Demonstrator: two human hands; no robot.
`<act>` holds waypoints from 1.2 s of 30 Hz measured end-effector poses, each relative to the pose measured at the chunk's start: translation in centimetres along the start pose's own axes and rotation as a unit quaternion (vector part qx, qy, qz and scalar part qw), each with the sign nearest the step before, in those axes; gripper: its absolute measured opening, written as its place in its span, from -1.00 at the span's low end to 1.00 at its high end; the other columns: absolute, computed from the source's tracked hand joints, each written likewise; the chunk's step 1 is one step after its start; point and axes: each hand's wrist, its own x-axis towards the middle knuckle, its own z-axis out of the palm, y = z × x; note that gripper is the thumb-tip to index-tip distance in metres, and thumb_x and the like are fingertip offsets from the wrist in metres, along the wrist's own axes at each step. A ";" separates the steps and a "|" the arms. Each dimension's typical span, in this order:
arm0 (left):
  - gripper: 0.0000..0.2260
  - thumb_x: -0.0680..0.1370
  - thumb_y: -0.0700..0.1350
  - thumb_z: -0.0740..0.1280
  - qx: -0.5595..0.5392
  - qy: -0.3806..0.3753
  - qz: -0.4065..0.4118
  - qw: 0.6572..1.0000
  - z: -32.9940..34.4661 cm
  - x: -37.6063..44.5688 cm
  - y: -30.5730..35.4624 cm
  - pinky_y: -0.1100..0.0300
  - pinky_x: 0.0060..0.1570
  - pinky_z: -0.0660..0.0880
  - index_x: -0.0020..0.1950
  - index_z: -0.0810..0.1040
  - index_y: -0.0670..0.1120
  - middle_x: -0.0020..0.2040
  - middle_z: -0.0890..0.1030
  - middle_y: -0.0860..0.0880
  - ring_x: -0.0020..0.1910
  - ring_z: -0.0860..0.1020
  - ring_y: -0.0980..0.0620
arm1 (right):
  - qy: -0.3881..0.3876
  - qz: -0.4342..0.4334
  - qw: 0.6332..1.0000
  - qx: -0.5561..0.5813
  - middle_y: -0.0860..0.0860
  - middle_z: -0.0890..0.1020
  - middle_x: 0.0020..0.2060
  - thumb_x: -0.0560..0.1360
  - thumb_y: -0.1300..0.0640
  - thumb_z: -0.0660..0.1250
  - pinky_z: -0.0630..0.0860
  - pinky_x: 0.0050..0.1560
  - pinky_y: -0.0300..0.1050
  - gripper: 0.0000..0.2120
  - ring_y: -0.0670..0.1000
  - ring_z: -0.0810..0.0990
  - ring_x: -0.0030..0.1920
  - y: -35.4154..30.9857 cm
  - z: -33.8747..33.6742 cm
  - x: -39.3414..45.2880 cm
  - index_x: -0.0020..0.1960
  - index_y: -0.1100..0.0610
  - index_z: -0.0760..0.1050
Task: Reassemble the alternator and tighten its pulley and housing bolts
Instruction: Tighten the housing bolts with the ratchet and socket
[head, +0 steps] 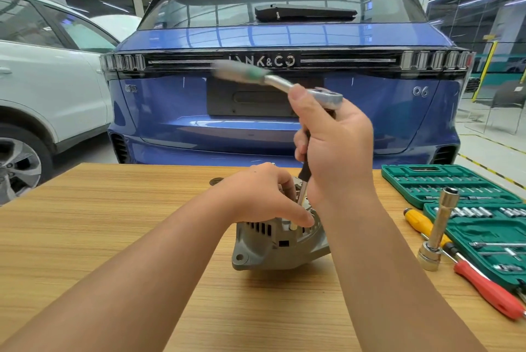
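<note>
Head view: alternator (280,240) sits near the middle of the bench (113,223), a little toward the far edge, mounting ear pointing to the near side. Your left hand (264,195) lies over its top, fingers curled down onto the housing, thumb on the rim; it holds the body steady.

Your right hand (333,147) is above it, fingers wrapped round the black-handled extension (304,178) just under the ratchet (287,83) head. The ratchet handle juts away to the far left and is blurred, so it looks to be mid-swing. Extension runs almost upright, leaning slightly, its lower end going down into the top of the housing between your two hands. The bolt itself is hidden by your fingers; can't confirm the socket is seated.

Key relation: long axis of the extension points straight down into the alternator, directly beneath your right palm. Keep that axis in line with the bolt, or the socket is likely to ride off when you swing. Judged: you're on a housing bolt, tightening stage.

Toward the right edge: green socket set case (444,181), a loose long socket (437,229) standing up, a yellow-handled screwdriver (421,222), a red-handled screwdriver (489,292). Beyond the far edge, a blue car (284,129).
</note>
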 end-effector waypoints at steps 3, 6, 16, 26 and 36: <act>-0.67 0.27 0.33 0.55 -0.007 0.002 0.005 1.000 -0.1 -0.2 -0.1 0.20 -0.37 0.37 -0.24 0.55 0.15 -0.47 0.51 0.27 -0.48 0.49 0.29 | -0.099 0.072 0.992 0.030 -0.01 0.44 -0.34 0.56 0.08 0.42 0.34 -0.36 -0.14 -0.83 -0.05 0.36 -0.40 -0.6 -1.0 0.3 -0.03 0.14 0.47; -0.69 0.22 0.32 0.55 -0.017 -0.001 0.007 1.000 -0.3 -0.2 0.0 0.15 -0.31 0.46 -0.20 0.59 0.20 -0.40 0.58 0.22 -0.41 0.55 0.26 | -0.152 0.078 0.982 0.078 -0.05 0.54 -0.27 0.48 0.15 0.42 0.46 -0.28 -0.18 -0.66 -0.07 0.48 -0.34 -0.2 -0.8 0.1 0.24 0.05 0.48; -0.42 0.07 0.38 0.44 -0.015 -0.014 0.001 1.000 -0.4 -0.7 0.5 -0.12 0.10 0.64 -0.03 0.65 0.11 -0.11 0.70 0.08 -0.08 0.67 0.07 | -0.153 -0.050 0.987 0.006 0.10 0.46 -0.25 0.55 0.33 0.20 0.31 -0.39 -0.06 -0.64 0.05 0.38 -0.36 0.2 0.5 -0.9 0.12 -0.08 0.55; -0.67 0.23 0.35 0.54 -0.012 0.012 0.013 1.000 -0.1 -0.2 -0.2 0.18 -0.33 0.47 -0.14 0.48 0.38 -0.38 0.56 0.31 -0.39 0.51 0.39 | -0.144 0.100 0.982 0.076 0.13 0.45 -0.14 0.57 -0.06 0.13 0.44 -0.41 -0.26 -0.75 0.02 0.49 -0.35 -1.4 0.3 0.3 0.14 0.01 0.47; -0.63 0.28 0.34 0.53 0.001 -0.003 0.012 1.000 -0.1 0.0 -0.2 0.18 -0.32 0.46 -0.12 0.61 0.14 -0.39 0.57 0.27 -0.34 0.57 0.19 | 0.009 -0.020 1.000 0.002 -0.02 0.45 -0.39 0.54 -0.02 0.44 0.31 -0.47 -0.14 -0.74 -0.02 0.33 -0.44 0.3 0.1 -0.3 -0.03 0.17 0.51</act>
